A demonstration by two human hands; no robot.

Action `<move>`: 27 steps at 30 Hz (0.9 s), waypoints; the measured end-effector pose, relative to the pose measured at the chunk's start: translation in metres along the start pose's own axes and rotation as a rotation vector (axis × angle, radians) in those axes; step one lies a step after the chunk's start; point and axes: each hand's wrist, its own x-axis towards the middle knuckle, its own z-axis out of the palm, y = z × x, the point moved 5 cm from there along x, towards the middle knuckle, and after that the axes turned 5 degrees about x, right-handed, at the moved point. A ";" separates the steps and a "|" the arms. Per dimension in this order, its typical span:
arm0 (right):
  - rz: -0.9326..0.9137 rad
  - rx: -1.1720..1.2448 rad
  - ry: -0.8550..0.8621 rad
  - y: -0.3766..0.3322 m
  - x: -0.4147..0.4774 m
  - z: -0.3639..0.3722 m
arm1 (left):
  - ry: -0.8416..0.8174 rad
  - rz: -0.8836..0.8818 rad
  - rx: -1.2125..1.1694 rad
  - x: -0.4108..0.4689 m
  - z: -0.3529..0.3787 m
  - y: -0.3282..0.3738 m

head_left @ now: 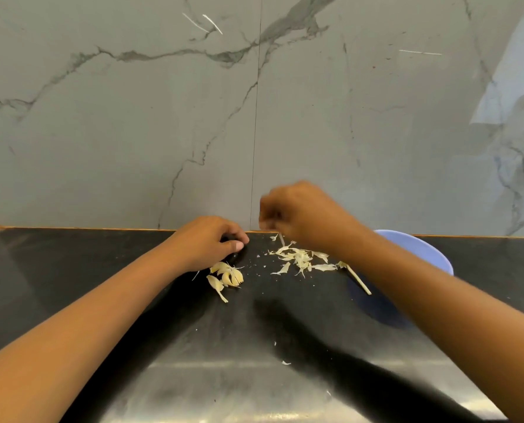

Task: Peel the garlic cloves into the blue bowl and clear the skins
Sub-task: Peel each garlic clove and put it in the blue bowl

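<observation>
1. 2 heaps lie on the black bench. A small cluster of garlic cloves sits just in front of the left hand. A scatter of skins lies to its right, below the right hand. A pale stalk lies at the scatter's near edge.
2. The blue bowl stands at the right, near the wall. It is mostly hidden behind the right forearm, so its contents cannot be seen.
3. The left grip is clenched over a dark object resting on the bench, and too little of it shows to name it. The right grip is raised above the skins and blurred. Its fingertips are bunched on a pale strip that hangs down from them, seemingly a piece of skin.
4. Judgement: the step in hand is stripping skin and shedding it onto the scatter. Cloves wait in the cluster, so the task looks partway through.
5. To do it well, let the strip fall onto the existing scatter, away from the cloves, so 1 sweep can clear everything later. Take 1 clove at a time and peel it over the scatter. Carry the bare clove across to the bowl without dragging skins along.
6. Risk: light skins cling to fingers and may drop into the bowl with a clove, so shake them off first.
</observation>
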 end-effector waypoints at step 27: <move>0.205 0.370 -0.054 0.033 -0.008 0.057 | 0.051 0.020 0.013 -0.003 -0.004 0.007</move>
